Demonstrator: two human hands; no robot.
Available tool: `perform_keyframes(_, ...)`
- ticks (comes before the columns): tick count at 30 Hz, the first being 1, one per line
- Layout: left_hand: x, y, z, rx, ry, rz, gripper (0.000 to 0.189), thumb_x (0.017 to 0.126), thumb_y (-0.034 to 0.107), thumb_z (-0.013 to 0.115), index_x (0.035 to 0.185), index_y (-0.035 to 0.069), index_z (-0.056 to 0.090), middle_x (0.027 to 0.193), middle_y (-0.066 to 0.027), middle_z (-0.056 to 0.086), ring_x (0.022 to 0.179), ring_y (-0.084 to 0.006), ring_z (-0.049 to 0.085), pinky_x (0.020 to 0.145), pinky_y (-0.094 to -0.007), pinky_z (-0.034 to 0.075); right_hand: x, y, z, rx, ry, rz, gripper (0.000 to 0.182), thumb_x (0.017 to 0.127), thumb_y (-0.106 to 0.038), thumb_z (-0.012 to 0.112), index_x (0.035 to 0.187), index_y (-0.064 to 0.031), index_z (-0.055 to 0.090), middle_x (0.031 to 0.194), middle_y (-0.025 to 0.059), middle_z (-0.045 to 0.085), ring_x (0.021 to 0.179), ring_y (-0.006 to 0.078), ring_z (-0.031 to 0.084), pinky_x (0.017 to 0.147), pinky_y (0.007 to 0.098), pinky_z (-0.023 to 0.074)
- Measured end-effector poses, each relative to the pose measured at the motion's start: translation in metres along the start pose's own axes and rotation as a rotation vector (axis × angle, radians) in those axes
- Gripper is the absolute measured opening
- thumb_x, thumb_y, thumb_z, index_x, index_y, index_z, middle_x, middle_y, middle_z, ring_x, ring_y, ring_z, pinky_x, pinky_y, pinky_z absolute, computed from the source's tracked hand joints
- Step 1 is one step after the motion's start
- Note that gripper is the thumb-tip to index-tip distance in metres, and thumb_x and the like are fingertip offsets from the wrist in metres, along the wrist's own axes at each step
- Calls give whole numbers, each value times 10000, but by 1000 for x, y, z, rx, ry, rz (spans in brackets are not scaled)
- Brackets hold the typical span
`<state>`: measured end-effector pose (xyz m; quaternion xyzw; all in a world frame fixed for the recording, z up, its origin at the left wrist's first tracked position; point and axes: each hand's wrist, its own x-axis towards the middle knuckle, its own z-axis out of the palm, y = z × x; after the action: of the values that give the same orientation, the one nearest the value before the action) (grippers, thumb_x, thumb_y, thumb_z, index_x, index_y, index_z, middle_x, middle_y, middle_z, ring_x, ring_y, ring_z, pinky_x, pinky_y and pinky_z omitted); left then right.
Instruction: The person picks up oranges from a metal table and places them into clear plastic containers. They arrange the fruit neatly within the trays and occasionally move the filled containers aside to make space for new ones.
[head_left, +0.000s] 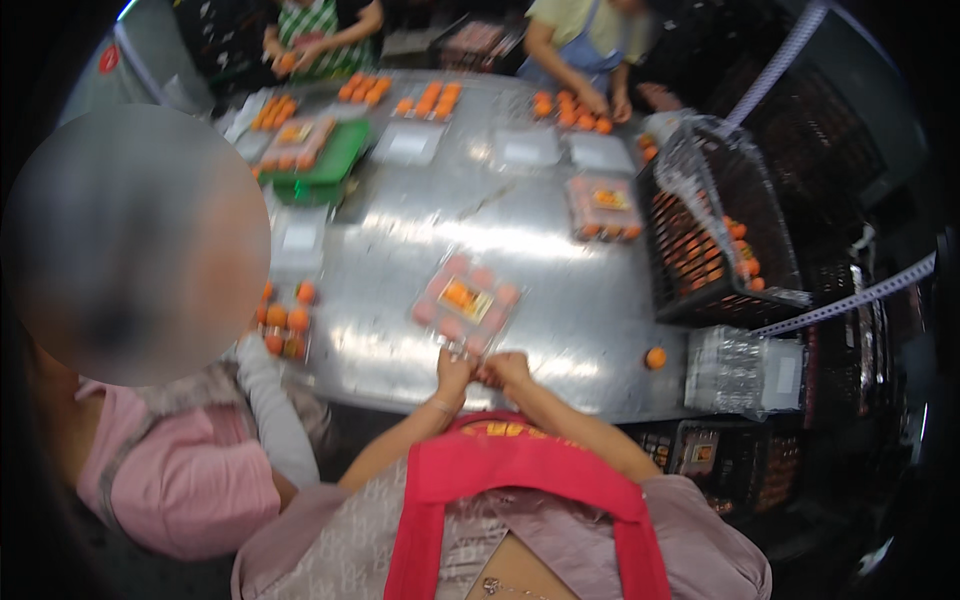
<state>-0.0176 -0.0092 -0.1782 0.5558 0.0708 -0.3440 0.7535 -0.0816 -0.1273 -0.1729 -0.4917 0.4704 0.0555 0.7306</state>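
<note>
A clear plastic clamshell box (429, 309) of orange fruit lies on the metal table in front of me, set at an angle. Its lid is down and bears a printed label. My left hand (454, 376) pinches the box's near edge. Close beside it, my right hand (505, 370) has its fingers curled at the near corner of the same box. Just what the fingertips grip is blurred and partly hidden.
A black crate (694, 300) lined with plastic holds fruit at right. Near it are a loose orange fruit (655, 358) and stacked clear boxes (724, 371). Another closed box (604, 208) and a green tray (322, 176) stand farther off. Co-workers handle fruit at left and across the table.
</note>
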Motion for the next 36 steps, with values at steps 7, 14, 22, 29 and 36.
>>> perform_keyframes(7,21,-22,-24,361,259,-21,361,819,-48,661,1094,-1,433,932,-180,628,736,-241,684,566,-370,581,-57,-54,22,135,-206,-19,88,876,-63,663,857,16,698,753,123,723,621,177,672,580,288,548)
perform_keyframes(14,13,20,-31,213,23,-146,427,954,53,633,1268,24,345,890,-167,657,679,-247,720,574,-345,603,-75,-85,19,157,-293,68,184,938,-221,693,969,-41,671,811,81,689,730,160,639,681,317,539)
perform_keyframes(22,74,71,-66,223,304,215,360,1004,36,524,1362,-5,536,831,-106,663,637,-136,651,558,-289,589,-41,-62,35,439,-169,-60,316,976,-214,691,1133,27,559,1145,208,672,1120,312,660,982,411,574)
perform_keyframes(29,78,79,-57,379,467,226,180,951,6,578,1113,-27,650,706,-116,686,520,-180,663,481,-321,547,-33,-76,40,660,-181,21,243,962,-65,609,1130,90,529,1153,266,660,1120,379,671,973,404,606)
perform_keyframes(36,90,64,-59,485,482,224,150,973,38,573,1101,-1,641,700,-115,683,529,-183,670,488,-329,535,-56,-153,14,942,-166,79,265,971,-81,587,1107,143,545,1237,328,619,1133,427,658,931,417,632)
